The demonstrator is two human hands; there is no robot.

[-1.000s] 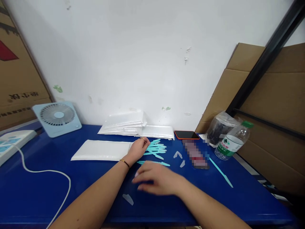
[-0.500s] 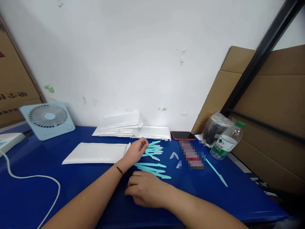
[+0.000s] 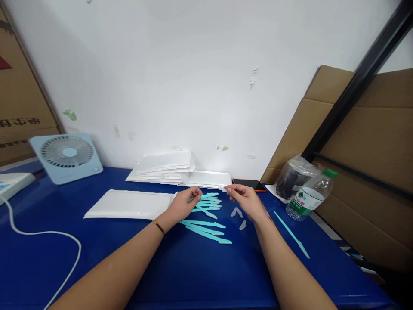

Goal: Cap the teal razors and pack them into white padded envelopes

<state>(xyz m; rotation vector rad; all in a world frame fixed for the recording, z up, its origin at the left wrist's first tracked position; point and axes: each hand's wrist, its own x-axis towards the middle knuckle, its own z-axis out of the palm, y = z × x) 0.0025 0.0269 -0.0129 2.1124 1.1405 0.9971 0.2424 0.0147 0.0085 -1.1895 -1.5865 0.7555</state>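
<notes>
My left hand (image 3: 184, 204) rests on the blue table (image 3: 200, 275) with its fingertips pinched on a teal plastic stick at the edge of a pile of teal sticks (image 3: 210, 201). My right hand (image 3: 245, 199) hovers just right of that pile, thumb and forefinger pinched on what looks like a small clear cap. Three more teal sticks (image 3: 206, 228) lie side by side in front of the pile. Two loose clear caps (image 3: 237, 212) lie between my hands.
A white padded envelope (image 3: 129, 205) lies left of my left hand, a stack of envelopes (image 3: 171, 168) behind it. Phone (image 3: 256, 185), water bottle (image 3: 307, 199), plastic-wrapped jar (image 3: 293, 176) and a lone teal stick (image 3: 292, 234) are right. Fan (image 3: 68, 156) and white cable (image 3: 38, 234) are left.
My right hand came off the table's front area, where a clear cap had lain, and rose forward and right to beside the pile. That cap no longer lies there. My left hand stayed.
</notes>
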